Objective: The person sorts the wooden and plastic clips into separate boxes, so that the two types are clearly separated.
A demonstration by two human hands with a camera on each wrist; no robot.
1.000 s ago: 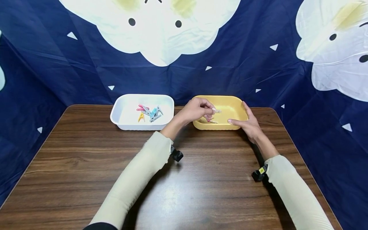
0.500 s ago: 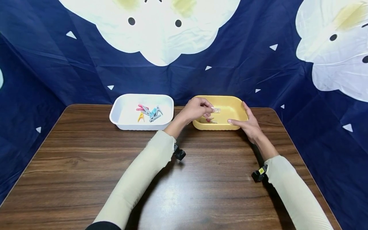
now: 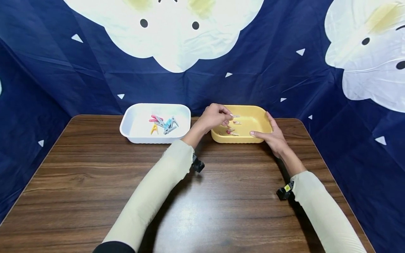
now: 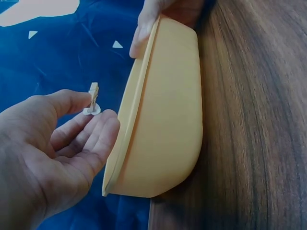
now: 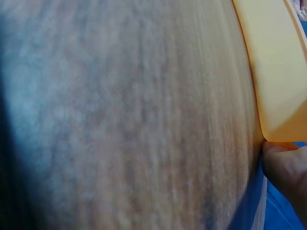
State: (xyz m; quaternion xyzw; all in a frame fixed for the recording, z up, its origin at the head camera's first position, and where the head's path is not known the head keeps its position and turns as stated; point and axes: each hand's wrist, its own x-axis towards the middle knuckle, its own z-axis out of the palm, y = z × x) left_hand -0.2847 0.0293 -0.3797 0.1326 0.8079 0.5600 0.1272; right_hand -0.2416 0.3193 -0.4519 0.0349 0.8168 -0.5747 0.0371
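Note:
My left hand (image 3: 216,115) is over the left part of a yellow basin (image 3: 240,140). Between thumb and fingers it pinches a small wooden clothespin (image 4: 94,94) with a white ornament at its lower end. Another small clothespin (image 3: 237,122) lies on the basin floor, and a few reddish and pale ones (image 3: 232,132) sit near its front wall. My right hand (image 3: 276,140) grips the basin's right end, thumb over the front corner and fingers along the side. The right wrist view catches only part of this hand, against the basin's wall.
To the left stands a white basin (image 3: 152,140) holding several larger plastic clothespins (image 3: 167,125) in pink, grey, blue and yellow. Both basins stand at the far edge of a brown wooden table (image 3: 234,207). A dark blue cloth (image 3: 202,88) hangs right behind them.
My left hand has shifted slightly up and left, with the clothespin it pinches. A small clothespin on the yellow basin's floor now shows apart from it. The right hand stays on the rim.

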